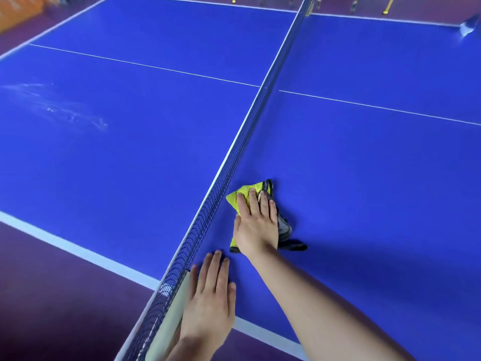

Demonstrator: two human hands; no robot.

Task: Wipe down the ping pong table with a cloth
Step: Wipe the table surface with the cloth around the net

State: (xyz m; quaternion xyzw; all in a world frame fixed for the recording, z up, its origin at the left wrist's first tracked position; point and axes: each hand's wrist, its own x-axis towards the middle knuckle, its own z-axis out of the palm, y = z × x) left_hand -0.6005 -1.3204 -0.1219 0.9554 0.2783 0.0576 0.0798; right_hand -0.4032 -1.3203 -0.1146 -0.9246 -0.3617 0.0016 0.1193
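Left hand flat on table, fingers together; right hand, fingers straight, presses cloth beside net, where we risk snagging its mesh.

The person's bare left hand and bare right hand are the only parts of the body in view, each seen from the back, along with the arms behind them. The fingers are slim and smooth, with short, rounded nails trimmed close to the tips, and the knuckles show as faint creases. The right forearm is uncovered along its whole visible length, from the wrist to the lower edge of the view, a smooth tapering shape. Of the left forearm only a short uncovered stretch above the wrist shows. Whether a sleeve begins higher up cannot be told.
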